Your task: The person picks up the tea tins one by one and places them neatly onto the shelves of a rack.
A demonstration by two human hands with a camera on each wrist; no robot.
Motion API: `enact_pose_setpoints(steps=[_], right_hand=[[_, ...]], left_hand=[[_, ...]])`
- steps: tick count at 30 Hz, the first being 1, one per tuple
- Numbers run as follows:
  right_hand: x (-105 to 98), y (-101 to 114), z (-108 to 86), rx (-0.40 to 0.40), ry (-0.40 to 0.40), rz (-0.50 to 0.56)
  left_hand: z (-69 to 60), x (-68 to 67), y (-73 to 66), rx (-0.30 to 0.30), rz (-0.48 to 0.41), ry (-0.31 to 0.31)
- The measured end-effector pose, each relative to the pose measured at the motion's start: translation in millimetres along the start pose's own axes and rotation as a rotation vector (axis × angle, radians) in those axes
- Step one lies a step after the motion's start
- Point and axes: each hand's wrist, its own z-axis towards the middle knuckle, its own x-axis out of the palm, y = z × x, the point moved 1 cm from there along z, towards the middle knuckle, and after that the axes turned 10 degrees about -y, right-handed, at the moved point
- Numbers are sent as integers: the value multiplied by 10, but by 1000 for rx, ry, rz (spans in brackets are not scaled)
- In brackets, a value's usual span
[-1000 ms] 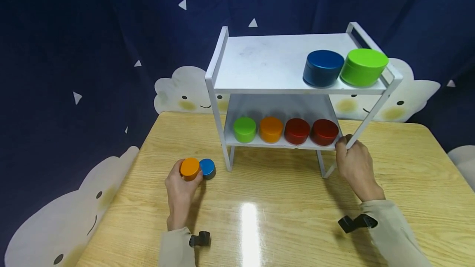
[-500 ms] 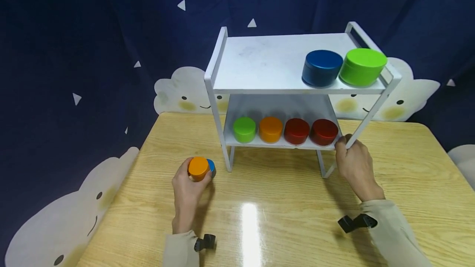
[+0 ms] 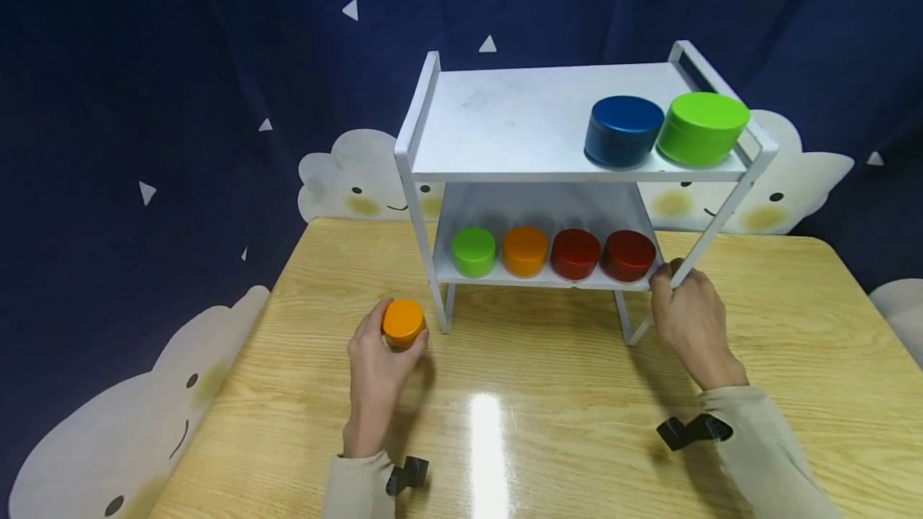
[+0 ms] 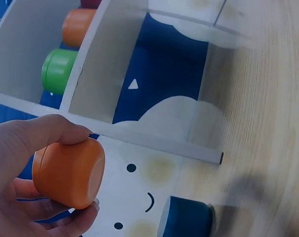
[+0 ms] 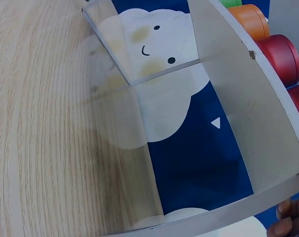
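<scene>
My left hand point(image 3: 376, 367) pinches a small round orange tin point(image 3: 404, 322) between thumb and fingers, held above the table left of a white two-tier rack point(image 3: 548, 120). In the left wrist view, a dark blue tin point(image 4: 189, 218) stands on the table just beyond the orange one; the head view does not show it. My right hand point(image 3: 694, 327) grips the rack's right front post at the lower shelf; its fingertips are partly hidden there. Along the lower shelf sit a green tin point(image 3: 473, 253), an orange one and two red tins point(image 3: 575, 255).
On the upper shelf's right side stand a larger blue tin point(image 3: 623, 132) and a larger green tin point(image 3: 703, 129). The rack stands on a wooden table point(image 3: 562, 415). A dark blue curtain point(image 3: 216, 62) with cloud shapes hangs behind.
My left hand has moved right and slightly away from me with the orange tin, now covering the small blue tin in the head view. My right hand keeps its hold on the rack.
</scene>
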Motion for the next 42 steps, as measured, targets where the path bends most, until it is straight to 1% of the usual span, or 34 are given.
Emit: enact_pose_setpoints(steps=[3,8,11,14,17,20,27,32,34,37,42], right_hand=[[-5,5,9,-2,-1,4],[-4,5,32,-27,-29,2],[2,1,39,-27,-41,0],[11,-4,39,-16,-49,-2],[16,-7,40,-19,-60,-6],[9,-11,51,-32,-64,-9],[-24,-16,59,-29,-45,-22],[-19,-6,52,-31,-29,-22],[-18,-4,53,-36,-30,-22],[-21,-5,57,-42,-37,-18],[-32,-16,48,-38,-29,-25]], left_hand=[[-16,9,-39,16,-19,3],[-41,34,-114,50,-40,11],[-58,51,-177,66,-60,21],[-77,63,-244,98,-80,31],[-82,63,-312,129,-92,27],[-63,42,-413,145,-98,31],[13,20,-699,169,-128,102],[38,-15,-878,211,-143,124],[59,-35,-956,245,-148,120],[124,-55,-1087,314,-160,103],[258,-83,-1332,424,-219,67]])
